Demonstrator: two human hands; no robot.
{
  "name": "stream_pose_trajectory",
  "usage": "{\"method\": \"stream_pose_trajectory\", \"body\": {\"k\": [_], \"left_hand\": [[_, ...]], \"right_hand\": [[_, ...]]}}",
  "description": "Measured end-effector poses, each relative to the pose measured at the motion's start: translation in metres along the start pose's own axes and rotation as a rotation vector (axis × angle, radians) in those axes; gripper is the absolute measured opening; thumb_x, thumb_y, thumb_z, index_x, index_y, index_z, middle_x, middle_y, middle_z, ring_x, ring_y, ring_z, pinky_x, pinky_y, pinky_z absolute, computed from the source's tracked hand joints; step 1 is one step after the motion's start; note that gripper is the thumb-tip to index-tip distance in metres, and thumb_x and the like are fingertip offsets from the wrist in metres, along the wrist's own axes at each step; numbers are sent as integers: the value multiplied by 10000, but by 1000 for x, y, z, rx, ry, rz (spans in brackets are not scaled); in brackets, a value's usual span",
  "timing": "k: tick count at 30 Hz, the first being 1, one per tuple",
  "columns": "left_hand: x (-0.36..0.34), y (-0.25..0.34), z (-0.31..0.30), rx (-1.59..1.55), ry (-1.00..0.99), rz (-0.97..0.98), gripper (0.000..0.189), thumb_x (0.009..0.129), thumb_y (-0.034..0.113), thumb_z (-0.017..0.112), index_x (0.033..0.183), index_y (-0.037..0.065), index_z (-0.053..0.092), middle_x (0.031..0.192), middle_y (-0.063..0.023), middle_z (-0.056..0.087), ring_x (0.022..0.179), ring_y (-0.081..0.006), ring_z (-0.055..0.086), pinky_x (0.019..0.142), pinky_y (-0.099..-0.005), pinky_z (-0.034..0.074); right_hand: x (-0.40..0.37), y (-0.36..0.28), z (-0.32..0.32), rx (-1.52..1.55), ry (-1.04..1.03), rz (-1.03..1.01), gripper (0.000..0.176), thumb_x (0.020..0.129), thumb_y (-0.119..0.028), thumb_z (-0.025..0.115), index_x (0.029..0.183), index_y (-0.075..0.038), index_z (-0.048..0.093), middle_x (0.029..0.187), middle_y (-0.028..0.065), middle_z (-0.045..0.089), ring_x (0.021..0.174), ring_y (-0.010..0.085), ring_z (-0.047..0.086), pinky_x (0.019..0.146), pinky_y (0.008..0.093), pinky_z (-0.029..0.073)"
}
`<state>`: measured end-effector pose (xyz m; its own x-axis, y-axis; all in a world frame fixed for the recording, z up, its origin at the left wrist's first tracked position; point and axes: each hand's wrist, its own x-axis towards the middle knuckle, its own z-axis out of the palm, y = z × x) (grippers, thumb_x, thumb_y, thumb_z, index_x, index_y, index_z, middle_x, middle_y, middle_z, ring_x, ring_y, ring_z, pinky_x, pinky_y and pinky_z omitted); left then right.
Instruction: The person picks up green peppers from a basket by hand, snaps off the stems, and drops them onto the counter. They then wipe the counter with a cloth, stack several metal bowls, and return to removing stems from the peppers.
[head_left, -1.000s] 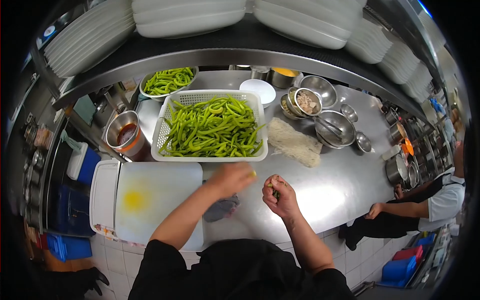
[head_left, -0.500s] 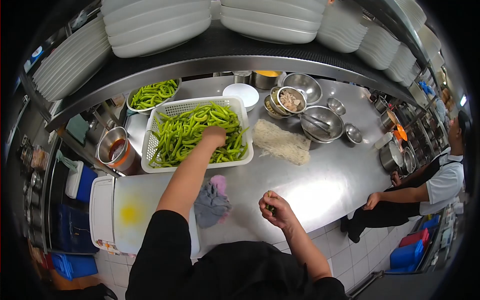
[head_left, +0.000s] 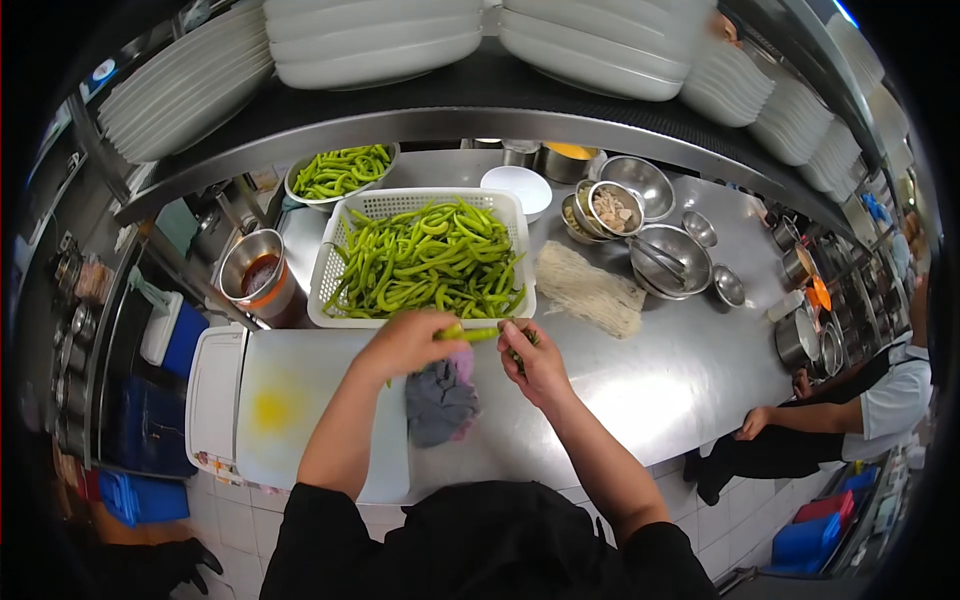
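My left hand (head_left: 405, 343) is closed around a green chili pepper (head_left: 476, 334) just in front of the basket. The pepper points right, and its stem end meets the fingertips of my right hand (head_left: 535, 362). That right hand is curled, with small dark green bits, apparently stems, tucked in its palm. Behind both hands a white perforated basket (head_left: 322, 302) holds a heap of green chili peppers (head_left: 425, 258). A grey and pink cloth (head_left: 442, 402) lies on the steel counter below my hands.
A cutting board (head_left: 325, 385) with a yellow stain is at left. A steel bowl of peppers (head_left: 340, 172) stands behind the basket. Pale dried noodles (head_left: 590, 288) and several steel bowls (head_left: 672, 260) sit right. Stacked plates (head_left: 375, 45) line the shelf above. A co-worker (head_left: 850, 410) stands at right.
My left hand has come out of the basket towards me with a green chili pepper and met my right hand. The camera view has shifted slightly.
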<state>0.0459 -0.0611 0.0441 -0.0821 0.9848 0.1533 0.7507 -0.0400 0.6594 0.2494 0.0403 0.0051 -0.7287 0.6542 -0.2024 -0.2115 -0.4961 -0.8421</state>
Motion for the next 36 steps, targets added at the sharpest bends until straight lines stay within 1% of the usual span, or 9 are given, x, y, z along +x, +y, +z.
{"method": "stream_pose_trajectory", "body": {"k": [3,14,16,25,27,29,31,34,36], "left_hand": [[-20,11,17,-114,-116,-113,299,796,343,681,886,65,616,787,-134,617,732,-312,593,629,-391,448],[-13,15,80,171,63,195,222,784,277,652,794,71,569,804,-85,585,741,-322,585,614,-429,453],[-11,19,81,167,35,212,221,787,277,645,781,73,560,793,-89,567,729,-320,577,608,-431,448],[-8,24,84,-86,-53,402,232,812,222,624,763,34,497,771,-123,502,739,-324,548,620,-418,437],[-4,9,87,-164,66,349,185,839,184,619,859,30,519,755,-93,510,664,-255,565,583,-379,439],[11,-10,82,-690,-22,-37,206,866,184,611,959,26,517,776,-69,554,632,-152,571,560,-303,450],[39,-4,46,-579,111,-388,305,866,215,624,1059,6,513,778,-78,597,602,-101,557,547,-258,459],[92,-30,21,-165,193,-258,374,825,228,653,1149,60,575,772,-123,636,619,-187,606,586,-332,489],[117,-44,22,173,70,-154,357,771,181,647,1108,69,608,1000,-171,651,922,-318,634,770,-423,495]], "right_hand": [[0,6,0,-101,12,-35,192,920,-235,608,931,-64,520,730,22,549,507,63,428,408,191,294],[-23,21,-23,-719,264,-419,243,888,-252,661,803,-59,541,630,-11,532,503,38,417,439,200,315],[-36,2,-18,-469,157,-125,232,896,-239,650,806,-63,530,609,-3,508,473,51,395,408,212,286],[-43,-1,-31,235,-99,132,232,930,-245,570,803,-64,501,605,35,477,420,87,348,350,217,252],[-37,1,-40,369,-121,115,222,927,-245,558,819,-58,508,651,53,501,435,96,368,344,217,271],[-30,4,-55,537,-166,100,180,912,-218,539,864,-45,528,782,87,554,479,115,415,336,215,321],[-34,0,-53,517,-123,110,169,910,-208,536,881,-42,533,791,90,557,477,116,415,337,215,324],[-37,3,-58,495,-124,128,137,902,-169,539,934,-36,539,792,86,559,477,122,418,338,216,316],[-41,6,-58,413,-77,179,132,898,-157,532,961,-44,559,762,59,544,502,121,431,345,218,314]]}}
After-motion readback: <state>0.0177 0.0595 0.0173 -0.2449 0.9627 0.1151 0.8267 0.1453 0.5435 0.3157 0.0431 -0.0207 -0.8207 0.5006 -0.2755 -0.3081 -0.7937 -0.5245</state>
